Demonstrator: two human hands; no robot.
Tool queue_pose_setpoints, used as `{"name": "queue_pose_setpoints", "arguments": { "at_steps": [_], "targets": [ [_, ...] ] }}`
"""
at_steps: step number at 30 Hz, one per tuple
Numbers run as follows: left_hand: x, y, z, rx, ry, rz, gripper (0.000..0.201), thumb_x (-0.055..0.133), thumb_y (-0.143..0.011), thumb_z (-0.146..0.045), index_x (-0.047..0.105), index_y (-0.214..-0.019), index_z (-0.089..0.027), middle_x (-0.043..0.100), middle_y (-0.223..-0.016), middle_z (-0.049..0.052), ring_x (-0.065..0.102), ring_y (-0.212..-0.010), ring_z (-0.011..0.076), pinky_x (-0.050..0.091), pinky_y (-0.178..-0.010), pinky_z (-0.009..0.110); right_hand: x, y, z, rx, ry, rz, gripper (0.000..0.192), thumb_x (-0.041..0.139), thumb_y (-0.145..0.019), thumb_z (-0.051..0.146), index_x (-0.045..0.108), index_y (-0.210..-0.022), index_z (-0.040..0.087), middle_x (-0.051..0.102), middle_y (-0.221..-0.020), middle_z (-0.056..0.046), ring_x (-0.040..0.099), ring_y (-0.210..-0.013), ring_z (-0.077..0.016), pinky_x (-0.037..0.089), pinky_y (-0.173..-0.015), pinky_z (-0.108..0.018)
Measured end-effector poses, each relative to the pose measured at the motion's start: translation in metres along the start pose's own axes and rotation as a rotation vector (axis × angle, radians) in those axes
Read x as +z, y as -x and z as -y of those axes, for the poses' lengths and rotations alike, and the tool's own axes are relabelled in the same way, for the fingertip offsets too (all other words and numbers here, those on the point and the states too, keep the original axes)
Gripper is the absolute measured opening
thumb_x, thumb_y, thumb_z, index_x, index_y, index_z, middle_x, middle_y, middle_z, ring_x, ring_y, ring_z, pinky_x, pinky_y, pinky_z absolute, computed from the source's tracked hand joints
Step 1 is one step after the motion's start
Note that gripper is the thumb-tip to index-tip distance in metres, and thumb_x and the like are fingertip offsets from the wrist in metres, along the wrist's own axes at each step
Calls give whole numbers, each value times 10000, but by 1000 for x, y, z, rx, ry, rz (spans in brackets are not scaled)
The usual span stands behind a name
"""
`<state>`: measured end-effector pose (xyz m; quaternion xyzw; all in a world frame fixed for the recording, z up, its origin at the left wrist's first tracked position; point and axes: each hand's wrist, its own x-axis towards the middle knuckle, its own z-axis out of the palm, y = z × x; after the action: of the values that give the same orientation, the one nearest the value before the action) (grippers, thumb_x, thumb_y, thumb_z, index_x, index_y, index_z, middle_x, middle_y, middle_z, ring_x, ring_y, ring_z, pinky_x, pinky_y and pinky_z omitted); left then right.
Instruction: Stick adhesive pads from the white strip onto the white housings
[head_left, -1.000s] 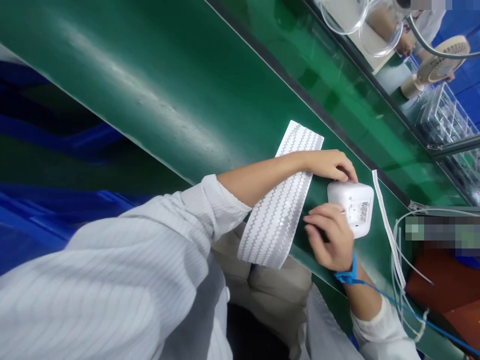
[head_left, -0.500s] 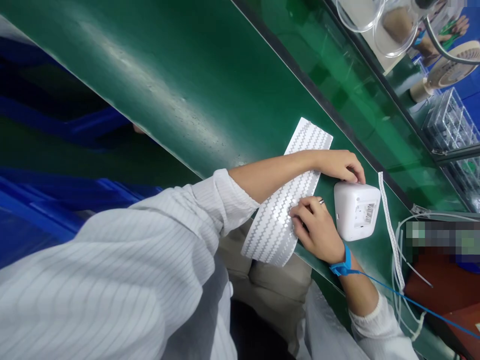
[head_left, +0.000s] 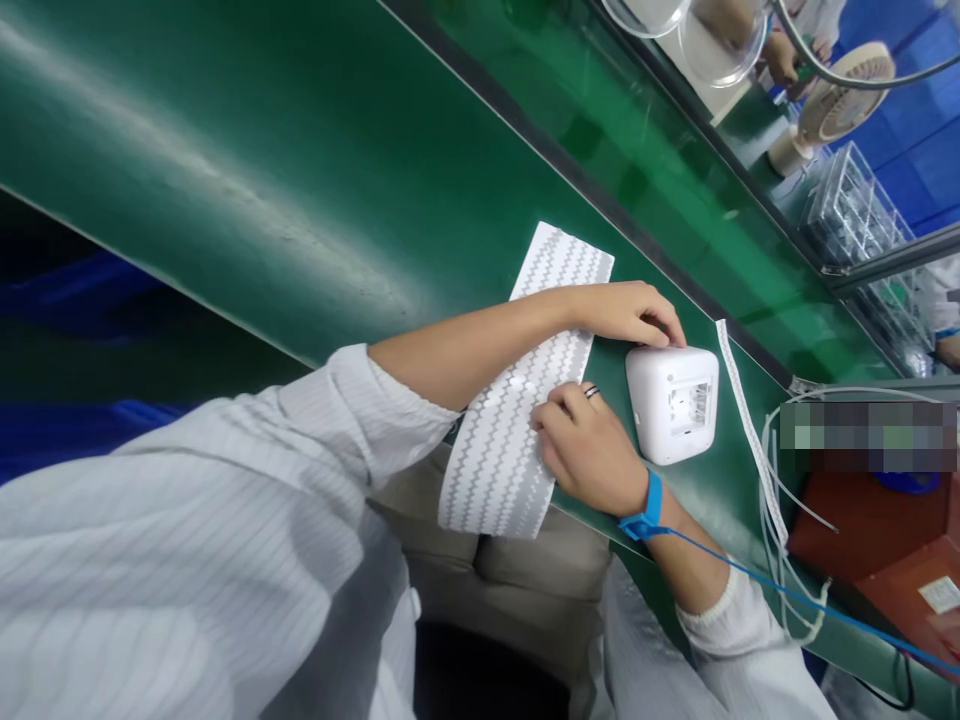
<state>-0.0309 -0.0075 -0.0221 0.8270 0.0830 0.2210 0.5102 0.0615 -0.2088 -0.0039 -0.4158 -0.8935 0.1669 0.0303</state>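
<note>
On the green bench near its front edge, a light, rigid white plastic housing (head_left: 672, 402) is steadied at its top corner by the left hand (head_left: 626, 312) with curled fingers, best gripped by its sides, while the right hand (head_left: 589, 450) rests fingertips, clasping nothing, on a limp sticker sheet (head_left: 517, 400) overhanging that edge.

a small fan (head_left: 836, 100) stands beside clear compartment trays (head_left: 855, 215).

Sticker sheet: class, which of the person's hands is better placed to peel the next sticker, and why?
Probably the right hand: its fingers already rest on the sticker sheet, while the left hand steadies the white box.
</note>
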Motion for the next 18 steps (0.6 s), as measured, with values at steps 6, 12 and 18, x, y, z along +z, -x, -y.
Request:
{"name": "queue_pose_setpoints", "arguments": {
  "at_steps": [6, 12, 18],
  "targets": [
    [-2, 2, -2, -20, -8, 8, 343, 707, -1032, -323, 909, -1299, -244, 868, -1338, 85, 793, -1187, 244, 555, -973, 323, -1, -4, 3, 2, 59, 44, 206, 574, -1040, 95, 732, -1149, 168, 656, -1193, -150, 530, -1017, -320, 531, -980, -479],
    [-3, 2, -3, -28, 18, 7, 325, 718, -1020, -303, 918, -1274, -269, 870, -1340, 77, 794, -1196, 250, 567, -994, 332, 1, -3, 6, 22, 77, 34, 184, 622, -1004, 98, 717, -1141, 176, 652, -1190, -153, 537, -1049, -341, 527, -938, -485],
    [-3, 3, -8, -45, 31, 4, 328, 716, -1017, -299, 923, -1269, -265, 869, -1347, 78, 788, -1214, 255, 559, -1018, 344, 2, -1, 1, -12, 16, -4, 161, 631, -965, 102, 697, -1084, 189, 653, -1142, -159, 524, -1026, -361, 539, -946, -523]
  ]
}}
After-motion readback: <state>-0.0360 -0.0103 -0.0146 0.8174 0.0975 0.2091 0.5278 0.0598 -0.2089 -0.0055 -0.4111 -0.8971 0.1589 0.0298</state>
